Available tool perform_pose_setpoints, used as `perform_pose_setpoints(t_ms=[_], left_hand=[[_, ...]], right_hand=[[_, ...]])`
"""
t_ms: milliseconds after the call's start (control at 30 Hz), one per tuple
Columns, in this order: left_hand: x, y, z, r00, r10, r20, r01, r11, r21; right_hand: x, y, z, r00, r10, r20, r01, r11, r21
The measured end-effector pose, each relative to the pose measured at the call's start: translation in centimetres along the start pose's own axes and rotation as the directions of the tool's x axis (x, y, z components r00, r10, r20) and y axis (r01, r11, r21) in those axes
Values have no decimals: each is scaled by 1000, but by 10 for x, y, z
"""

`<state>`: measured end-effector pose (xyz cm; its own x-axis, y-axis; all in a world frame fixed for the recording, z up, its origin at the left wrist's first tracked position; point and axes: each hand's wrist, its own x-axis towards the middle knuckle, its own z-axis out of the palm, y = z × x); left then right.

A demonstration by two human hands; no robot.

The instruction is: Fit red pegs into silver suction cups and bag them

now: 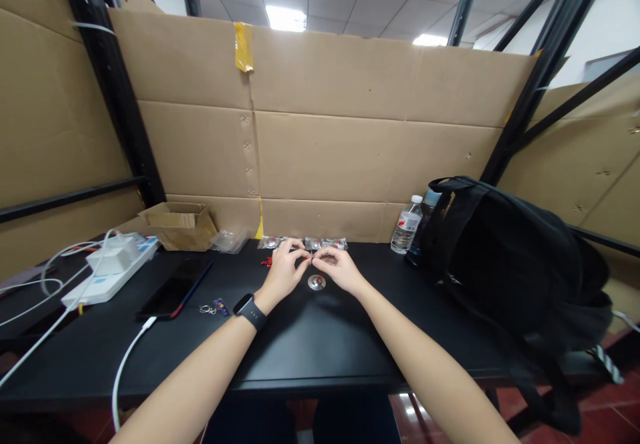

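Observation:
My left hand and my right hand meet above the middle of the black table. Thumb and fingers of each are pinched together, and a thin, tiny item between the fingertips is too small to name. Just below them lies a shiny round metal disc with a bit of red on it. Small red pieces rest left of my left hand. Behind my fingers are clear plastic packets with silvery and red contents, partly hidden by the hands.
On the left are a phone with a white cable, a keyring, a power strip and an open cardboard box. A water bottle and a black backpack stand right. Cardboard walls enclose the back and sides.

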<state>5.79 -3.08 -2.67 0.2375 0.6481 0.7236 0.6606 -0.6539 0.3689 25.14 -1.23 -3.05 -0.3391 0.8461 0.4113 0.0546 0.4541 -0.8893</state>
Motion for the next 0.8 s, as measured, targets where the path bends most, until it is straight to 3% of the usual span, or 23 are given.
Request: perform_pose_setpoints(t_ms=[133, 333, 567, 800], left_hand=[[1, 1, -2, 1000, 26, 14, -26, 999, -27], [1, 5, -2, 998, 34, 49, -30, 996, -80], [1, 5, -5, 998, -28, 50, 37, 982, -185], [-2, 0, -1, 986, 50, 157, -35, 995, -97]], right_hand=[[1, 4, -4, 999, 20, 28, -17, 992, -125], [0, 2, -3, 998, 15, 62, -5, 988, -157], [0, 2, -11, 999, 36, 39, -15, 904, -427], [-1, 0, -12, 996, 67, 66, -32, 904, -426]])
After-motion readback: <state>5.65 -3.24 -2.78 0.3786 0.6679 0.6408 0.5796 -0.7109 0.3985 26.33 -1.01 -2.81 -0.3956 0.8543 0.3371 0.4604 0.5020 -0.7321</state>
